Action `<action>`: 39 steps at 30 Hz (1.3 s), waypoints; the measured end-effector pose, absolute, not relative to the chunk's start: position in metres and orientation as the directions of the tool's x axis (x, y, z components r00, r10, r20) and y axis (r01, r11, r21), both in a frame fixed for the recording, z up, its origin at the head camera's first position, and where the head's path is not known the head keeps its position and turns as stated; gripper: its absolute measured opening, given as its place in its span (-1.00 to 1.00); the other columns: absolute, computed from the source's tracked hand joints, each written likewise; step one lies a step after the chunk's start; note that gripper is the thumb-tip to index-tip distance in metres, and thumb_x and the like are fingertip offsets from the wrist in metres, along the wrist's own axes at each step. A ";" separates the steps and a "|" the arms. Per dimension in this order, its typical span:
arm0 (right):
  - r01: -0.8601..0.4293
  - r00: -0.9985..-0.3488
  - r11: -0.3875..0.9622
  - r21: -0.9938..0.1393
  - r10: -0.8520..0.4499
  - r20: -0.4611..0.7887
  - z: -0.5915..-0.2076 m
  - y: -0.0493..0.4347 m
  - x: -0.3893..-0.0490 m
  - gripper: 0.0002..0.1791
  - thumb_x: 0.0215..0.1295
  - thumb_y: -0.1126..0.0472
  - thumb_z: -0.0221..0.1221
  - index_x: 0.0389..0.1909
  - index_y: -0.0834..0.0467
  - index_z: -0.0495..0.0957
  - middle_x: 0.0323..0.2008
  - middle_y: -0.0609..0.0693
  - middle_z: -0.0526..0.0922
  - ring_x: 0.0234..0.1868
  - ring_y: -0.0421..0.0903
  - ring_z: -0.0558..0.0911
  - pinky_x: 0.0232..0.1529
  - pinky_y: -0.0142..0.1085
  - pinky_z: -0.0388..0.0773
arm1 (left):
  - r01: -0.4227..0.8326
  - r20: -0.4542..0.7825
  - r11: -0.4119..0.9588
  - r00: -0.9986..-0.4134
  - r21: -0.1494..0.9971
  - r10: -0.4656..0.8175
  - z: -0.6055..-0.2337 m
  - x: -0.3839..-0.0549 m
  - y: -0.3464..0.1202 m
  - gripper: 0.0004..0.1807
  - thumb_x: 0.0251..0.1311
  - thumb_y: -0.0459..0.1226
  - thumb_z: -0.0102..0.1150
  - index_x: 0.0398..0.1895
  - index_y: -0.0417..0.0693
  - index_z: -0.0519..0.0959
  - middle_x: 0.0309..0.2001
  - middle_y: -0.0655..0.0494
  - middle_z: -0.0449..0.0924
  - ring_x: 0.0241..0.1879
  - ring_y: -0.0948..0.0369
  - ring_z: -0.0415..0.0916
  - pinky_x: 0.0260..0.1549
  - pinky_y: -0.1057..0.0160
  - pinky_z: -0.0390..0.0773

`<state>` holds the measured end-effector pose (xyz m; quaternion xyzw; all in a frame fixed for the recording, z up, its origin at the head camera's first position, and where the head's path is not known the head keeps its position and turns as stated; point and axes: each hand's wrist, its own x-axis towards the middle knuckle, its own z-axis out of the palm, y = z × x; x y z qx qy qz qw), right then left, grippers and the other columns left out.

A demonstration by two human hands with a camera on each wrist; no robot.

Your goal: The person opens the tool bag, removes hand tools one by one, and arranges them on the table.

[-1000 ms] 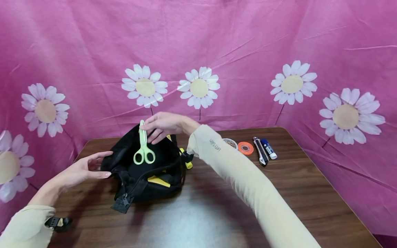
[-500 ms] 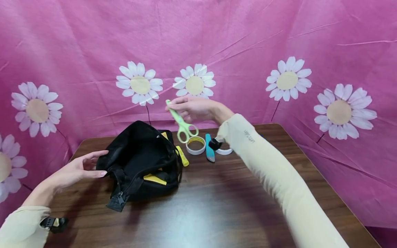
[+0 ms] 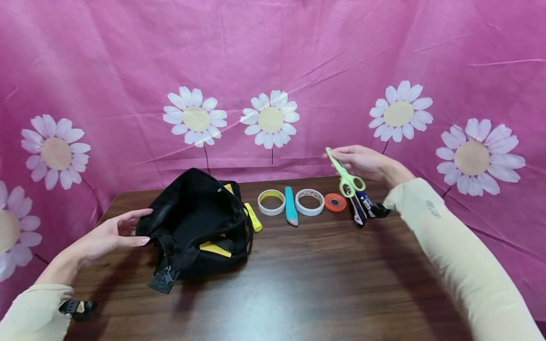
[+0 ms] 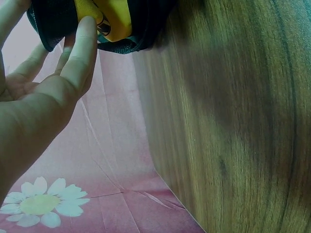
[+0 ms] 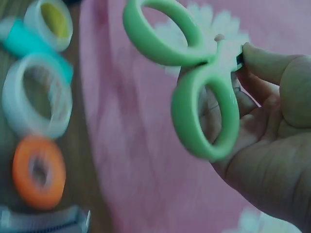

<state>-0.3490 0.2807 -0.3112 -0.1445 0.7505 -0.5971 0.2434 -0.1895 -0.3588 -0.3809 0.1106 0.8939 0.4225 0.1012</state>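
Note:
My right hand [image 3: 360,158] pinches light-green scissors [image 3: 350,182] by the blade end, their two handle loops hanging down. In the head view they overlap a dark utility knife [image 3: 357,211] and a blue glue stick [image 3: 365,202] at the back right of the table. The right wrist view shows the scissors' loops [image 5: 184,116] large, with thumb and fingers at the blades. On the left, my left hand [image 3: 106,237] grips the edge of a black bag [image 3: 192,213], holding its mouth wide. Its fingers [image 4: 80,58] lie against the bag's black and yellow side.
Along the back of the wooden table [image 3: 273,284] lie a yellow tube [image 3: 253,218], a white tape roll [image 3: 271,211], a turquoise cutter [image 3: 291,206], another white tape roll [image 3: 310,211] and an orange tape roll [image 3: 335,202]. A pink flowered cloth [image 3: 332,57] hangs behind.
My right hand has carried the scissors from over the bag's mouth across to the right, above the utility knife. The left hand keeps its hold on the bag.

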 end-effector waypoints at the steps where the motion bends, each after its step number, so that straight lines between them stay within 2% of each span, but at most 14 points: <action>1: 0.085 -0.850 0.246 -0.965 -0.488 -0.199 -0.318 0.294 -0.348 -0.62 0.61 0.04 -0.01 0.27 0.08 0.55 -0.26 0.03 0.58 -0.30 -0.11 0.59 -0.30 -0.25 0.58 | 0.114 -0.085 0.614 -0.955 0.781 0.286 -0.381 -0.190 -0.359 -0.20 0.30 -0.22 0.35 0.53 -0.15 0.20 0.17 -0.25 0.49 0.04 0.33 0.51 -0.10 0.33 0.50; 5: 0.126 -0.890 0.245 -0.961 -0.400 -0.218 -0.349 0.345 -0.344 -0.71 0.64 0.05 -0.05 0.06 -0.05 0.64 -0.26 -0.04 0.61 -0.28 -0.13 0.61 -0.25 -0.24 0.60 | 0.116 -0.084 0.602 -0.952 0.790 0.294 -0.383 -0.190 -0.359 -0.21 0.31 -0.24 0.33 0.53 -0.15 0.19 0.18 -0.27 0.48 0.04 0.36 0.51 -0.11 0.33 0.50; 9: 0.152 -0.930 0.235 -0.960 -0.295 -0.220 -0.382 0.389 -0.339 -0.68 0.66 0.11 -0.10 -0.12 -0.17 0.65 -0.28 -0.11 0.58 -0.31 -0.19 0.58 -0.28 -0.30 0.58 | 0.116 -0.084 0.602 -0.952 0.790 0.295 -0.385 -0.191 -0.358 -0.20 0.32 -0.24 0.32 0.54 -0.15 0.17 0.19 -0.28 0.48 0.04 0.36 0.49 -0.11 0.33 0.50; 12: 0.161 -0.951 0.244 -0.956 -0.222 -0.216 -0.406 0.409 -0.337 -0.67 0.66 0.14 -0.12 -0.19 -0.18 0.62 -0.31 -0.15 0.58 -0.33 -0.20 0.58 -0.32 -0.34 0.56 | 0.111 -0.082 0.599 -0.955 0.793 0.286 -0.386 -0.191 -0.358 -0.20 0.31 -0.23 0.33 0.54 -0.14 0.17 0.18 -0.27 0.49 0.04 0.38 0.49 -0.11 0.34 0.50; 14: 0.162 -0.960 0.262 -0.951 -0.183 -0.213 -0.420 0.417 -0.335 -0.72 0.66 0.14 -0.12 -0.11 -0.09 0.60 -0.30 -0.15 0.60 -0.33 -0.21 0.58 -0.32 -0.36 0.56 | 0.111 -0.075 0.580 -0.955 0.807 0.287 -0.387 -0.191 -0.358 -0.21 0.32 -0.26 0.32 0.54 -0.15 0.17 0.18 -0.27 0.49 0.03 0.37 0.50 -0.11 0.34 0.51; 16: 0.167 -0.963 0.295 -0.941 -0.155 -0.220 -0.432 0.422 -0.333 -0.70 0.66 0.14 -0.12 0.10 0.09 0.55 -0.28 -0.15 0.62 -0.34 -0.22 0.58 -0.32 -0.36 0.56 | 0.114 -0.068 0.560 -0.953 0.821 0.295 -0.388 -0.191 -0.358 -0.22 0.32 -0.29 0.31 0.54 -0.15 0.17 0.19 -0.27 0.47 0.03 0.36 0.51 -0.12 0.34 0.53; 19: 0.184 -0.960 0.332 -0.925 -0.142 -0.242 -0.446 0.427 -0.331 -0.50 0.67 0.12 -0.16 0.37 0.42 0.30 -0.25 -0.17 0.63 -0.31 -0.24 0.57 -0.29 -0.35 0.56 | 0.109 -0.067 0.534 -0.952 0.838 0.299 -0.390 -0.191 -0.358 -0.22 0.32 -0.32 0.31 0.54 -0.14 0.18 0.21 -0.27 0.43 0.01 0.32 0.53 -0.13 0.30 0.56; 21: 0.181 -0.961 0.358 -0.916 -0.135 -0.242 -0.452 0.429 -0.332 -0.40 0.67 0.11 -0.17 0.45 0.51 0.13 -0.24 -0.21 0.61 -0.30 -0.26 0.54 -0.27 -0.36 0.55 | 0.109 -0.068 0.534 -0.951 0.839 0.302 -0.391 -0.191 -0.358 -0.21 0.32 -0.32 0.31 0.54 -0.15 0.17 0.23 -0.29 0.40 0.01 0.31 0.53 -0.13 0.29 0.57; 24: 0.145 -0.971 0.399 -0.905 -0.117 -0.207 -0.457 0.431 -0.335 -0.38 0.65 0.10 -0.10 0.44 0.51 0.13 -0.24 -0.25 0.60 -0.30 -0.30 0.51 -0.29 -0.38 0.51 | 0.090 -0.082 0.538 -0.954 0.838 0.288 -0.391 -0.191 -0.358 -0.21 0.32 -0.29 0.32 0.55 -0.14 0.16 0.22 -0.29 0.42 0.01 0.32 0.53 -0.12 0.29 0.56; 29: 0.090 -0.986 0.452 -0.888 -0.085 -0.143 -0.464 0.434 -0.339 -0.44 0.59 0.16 0.04 0.36 0.51 0.28 -0.26 -0.33 0.64 -0.30 -0.33 0.53 -0.31 -0.38 0.51 | 0.091 -0.081 0.544 -0.955 0.834 0.284 -0.390 -0.191 -0.358 -0.20 0.31 -0.30 0.32 0.54 -0.16 0.16 0.19 -0.26 0.46 0.01 0.34 0.53 -0.12 0.31 0.54; 39: 0.096 -0.989 0.490 -0.866 -0.051 -0.139 -0.470 0.433 -0.338 -0.45 0.57 0.19 0.04 0.36 0.51 0.29 -0.10 -0.26 0.61 -0.22 -0.34 0.54 -0.21 -0.34 0.53 | 0.098 -0.074 0.528 -0.952 0.844 0.296 -0.391 -0.191 -0.356 -0.22 0.32 -0.32 0.31 0.54 -0.16 0.17 0.17 -0.26 0.49 0.02 0.33 0.53 -0.12 0.31 0.54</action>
